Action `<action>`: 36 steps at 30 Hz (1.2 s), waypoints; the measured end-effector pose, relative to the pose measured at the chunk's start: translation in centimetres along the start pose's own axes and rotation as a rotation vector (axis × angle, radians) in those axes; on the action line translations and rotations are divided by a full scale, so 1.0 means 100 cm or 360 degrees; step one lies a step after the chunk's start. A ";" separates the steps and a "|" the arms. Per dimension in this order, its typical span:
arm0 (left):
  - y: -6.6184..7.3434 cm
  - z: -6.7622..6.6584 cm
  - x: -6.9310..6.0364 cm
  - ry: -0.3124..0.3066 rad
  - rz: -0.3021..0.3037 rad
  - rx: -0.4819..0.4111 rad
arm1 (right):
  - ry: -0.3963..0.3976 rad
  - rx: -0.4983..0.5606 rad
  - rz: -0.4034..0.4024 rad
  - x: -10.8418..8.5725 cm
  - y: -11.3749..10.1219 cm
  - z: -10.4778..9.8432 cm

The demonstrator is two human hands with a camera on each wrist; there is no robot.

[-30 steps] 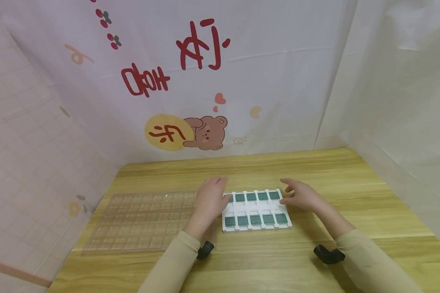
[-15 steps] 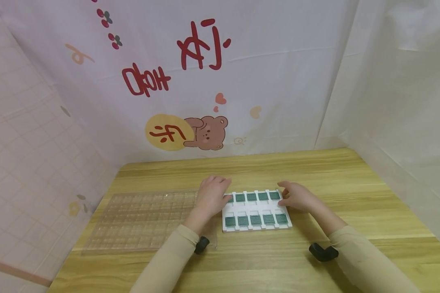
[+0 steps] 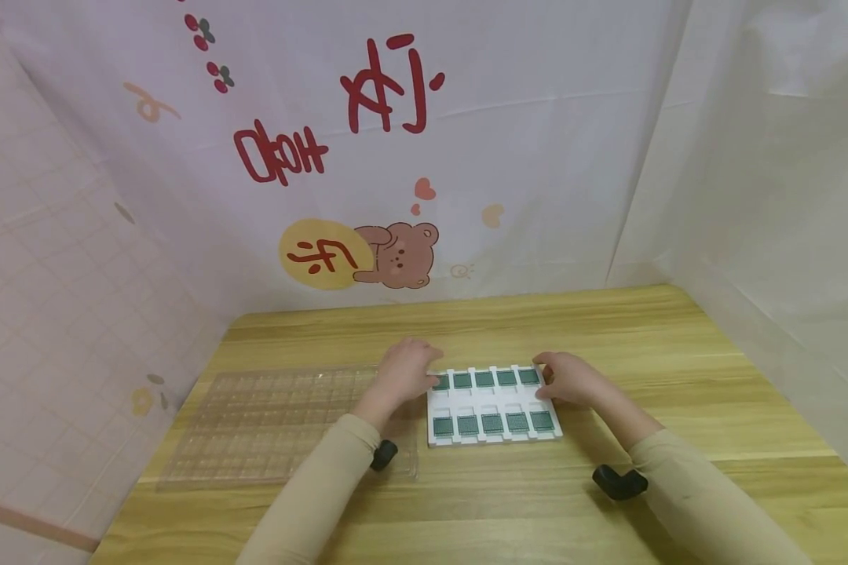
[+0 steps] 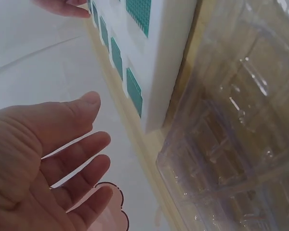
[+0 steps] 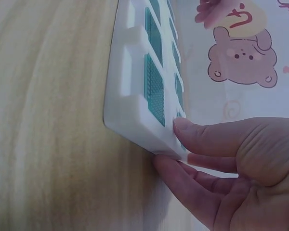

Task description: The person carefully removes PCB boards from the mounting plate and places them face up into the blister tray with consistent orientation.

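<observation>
A white tray lies on the table, with two rows of green square dotted pieces in its slots. My right hand is at the tray's right end. In the right wrist view its thumb lies over the tray's edge and a finger bears on the end below, pinching it. My left hand hovers by the far left corner. The left wrist view shows its fingers loosely bent and apart from the tray, holding nothing.
A clear plastic tray with many small compartments lies flat to the left, partly under my left forearm. Black wrist mounts hang at both wrists. A printed cloth stands behind the wooden table.
My right hand has moved left onto the tray's right end, closing its fingers there. My left hand has shifted slightly left, its fingers still apart. The tray looks unmoved.
</observation>
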State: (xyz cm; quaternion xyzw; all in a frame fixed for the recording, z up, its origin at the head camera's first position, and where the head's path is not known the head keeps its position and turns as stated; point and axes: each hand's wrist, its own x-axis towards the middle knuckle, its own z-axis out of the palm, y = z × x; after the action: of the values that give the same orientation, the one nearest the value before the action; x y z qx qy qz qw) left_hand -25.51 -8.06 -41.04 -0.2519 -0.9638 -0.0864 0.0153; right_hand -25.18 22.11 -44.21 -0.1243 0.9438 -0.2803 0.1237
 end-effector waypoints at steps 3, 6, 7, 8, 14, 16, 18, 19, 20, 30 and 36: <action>-0.001 0.001 0.003 -0.0044 -0.0016 -0.0002 | -0.0002 -0.0032 -0.0013 0.000 -0.001 0.000; 0.001 0.003 0.006 -0.0091 -0.0026 -0.0012 | -0.0009 -0.0045 -0.0010 0.000 -0.002 -0.001; 0.001 0.004 0.006 -0.0108 -0.0028 -0.0009 | -0.0011 -0.0042 -0.0009 0.000 -0.002 -0.001; 0.002 0.004 0.007 -0.0127 -0.0030 -0.0007 | -0.0014 -0.0039 -0.0010 0.000 -0.002 -0.001; 0.003 0.010 0.012 -0.0162 -0.0031 0.0019 | -0.0015 -0.0025 -0.0036 -0.001 -0.002 -0.002; 0.004 0.012 0.012 -0.0158 -0.0027 0.0032 | -0.0020 -0.0038 -0.0069 -0.001 -0.001 -0.003; 0.004 0.013 0.012 -0.0155 -0.0021 0.0046 | -0.0022 -0.0040 -0.0081 -0.001 -0.001 -0.003; 0.005 0.013 0.012 -0.0152 -0.0017 0.0052 | -0.0023 -0.0039 -0.0085 -0.002 -0.001 -0.003; 0.005 0.013 0.012 -0.0151 -0.0017 0.0054 | -0.0025 -0.0039 -0.0090 -0.002 0.000 -0.003; 0.008 0.013 0.012 -0.0133 -0.0004 0.0085 | -0.0002 -0.0042 -0.0083 -0.002 0.002 -0.001; 0.007 0.014 0.013 -0.0144 -0.0014 0.0072 | 0.0007 -0.0049 -0.0080 -0.001 0.003 0.000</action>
State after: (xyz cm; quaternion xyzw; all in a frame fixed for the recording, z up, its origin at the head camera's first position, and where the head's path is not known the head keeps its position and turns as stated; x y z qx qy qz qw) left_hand -26.27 -6.57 -42.19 -0.2508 -0.9663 -0.0533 -0.0230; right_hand -25.11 22.35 -44.33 -0.1492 0.9448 -0.2689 0.1126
